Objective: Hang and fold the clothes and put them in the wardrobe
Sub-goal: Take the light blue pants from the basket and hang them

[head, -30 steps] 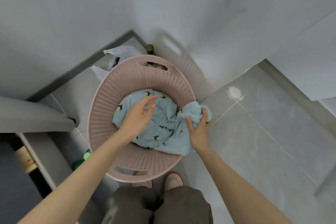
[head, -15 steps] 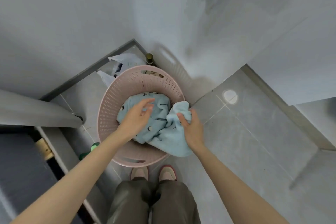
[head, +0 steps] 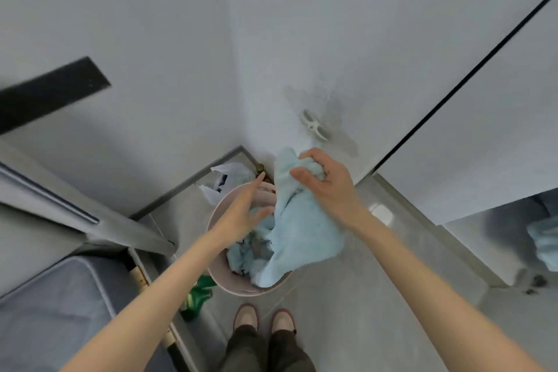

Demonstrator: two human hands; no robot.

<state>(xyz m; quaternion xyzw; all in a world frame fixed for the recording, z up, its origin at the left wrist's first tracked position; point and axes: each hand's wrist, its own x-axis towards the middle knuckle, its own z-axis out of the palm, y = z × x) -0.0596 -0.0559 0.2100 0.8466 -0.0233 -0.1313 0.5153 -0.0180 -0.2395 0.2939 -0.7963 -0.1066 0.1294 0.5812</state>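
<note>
A pink laundry basket (head: pixel 241 286) stands on the floor in the corner, in front of my feet. My right hand (head: pixel 327 183) grips a bunch of a light blue fleece garment (head: pixel 302 235), lifted above the basket with its lower part hanging down over the rim. More light blue clothing (head: pixel 244 254) lies crumpled inside the basket. My left hand (head: pixel 243 210) hovers over the basket with fingers spread and relaxed, holding nothing, close to the hanging garment.
White wardrobe doors (head: pixel 453 39) rise at the right, with a dark gap between them. A white plastic bag (head: pixel 225 180) lies behind the basket, a green item (head: pixel 197 296) left of it. A grey bed (head: pixel 54 305) fills the lower left. Another blue cloth (head: pixel 546 238) shows at the far right.
My right hand has pulled the blue garment up out of the basket. My head has risen, so the basket looks smaller and the wardrobe doors came into view.
</note>
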